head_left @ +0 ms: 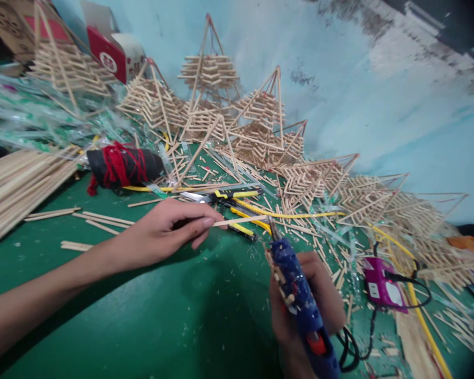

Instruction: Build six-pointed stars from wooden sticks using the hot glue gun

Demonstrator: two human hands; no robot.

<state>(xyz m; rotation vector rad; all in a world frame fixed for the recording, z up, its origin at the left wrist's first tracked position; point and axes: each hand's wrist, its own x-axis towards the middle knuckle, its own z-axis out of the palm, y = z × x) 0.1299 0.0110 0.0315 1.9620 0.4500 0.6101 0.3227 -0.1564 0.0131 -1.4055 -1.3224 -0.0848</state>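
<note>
Between thumb and fingers, my left hand (177, 229) pinches a thin wooden stick (243, 220) that points to the right. My right hand (319, 295) is wrapped round a blue hot glue gun (300, 300) with wood bits and glue stuck along its body. The gun's nozzle is at the stick's free end; whether they touch I cannot tell. Just behind the stick lie scissors (209, 197) with black and yellow handles and yellow-and-black cutter knives (248, 217). More loose sticks (102, 220) rest on the green table (174, 316) beyond my left forearm.
Several stick-built pyramid frames (209, 73) line the wall. At the left are a long stick bundle (27, 184) and a black cone wound with red yarn (122, 164). A purple power socket (383, 284) with black cables and a yellow cord (422, 316) lies right. Stick offcuts litter the table.
</note>
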